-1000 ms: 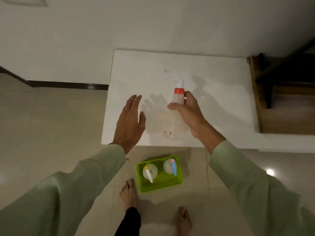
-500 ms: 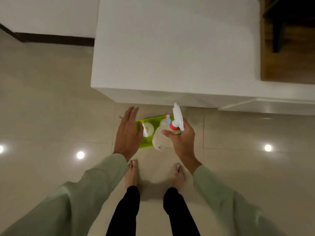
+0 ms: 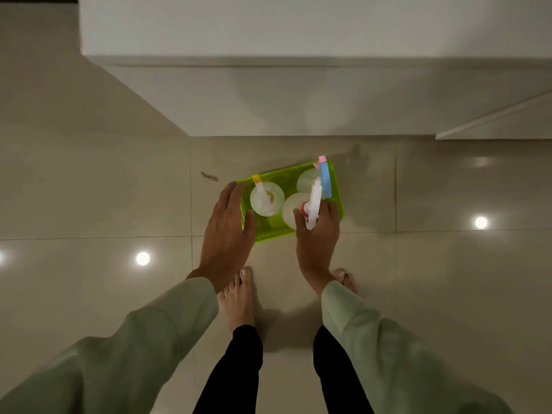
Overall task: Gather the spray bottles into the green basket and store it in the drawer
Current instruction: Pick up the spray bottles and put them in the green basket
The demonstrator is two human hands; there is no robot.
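The green basket (image 3: 285, 177) stands on the floor tiles in front of my feet. Inside it stand a clear spray bottle with a yellow nozzle (image 3: 266, 199) at the left and one with a blue trigger (image 3: 324, 178) at the back right. My right hand (image 3: 318, 240) is shut on a third clear spray bottle with a red collar and white trigger (image 3: 312, 208), held over the basket's front right part. My left hand (image 3: 228, 231) hovers with fingers spread at the basket's left edge, covering that corner.
A white cabinet (image 3: 268, 94) rises just behind the basket, its top edge high in the frame. A drawer front (image 3: 495, 121) angles out at the right. My bare feet (image 3: 237, 297) stand close to the basket. Ceiling lights reflect on the glossy floor tiles.
My right hand has carried the red-collared bottle from the cabinet top down into the basket area. My left hand has dropped alongside to the basket's left edge. The view has tilted down.
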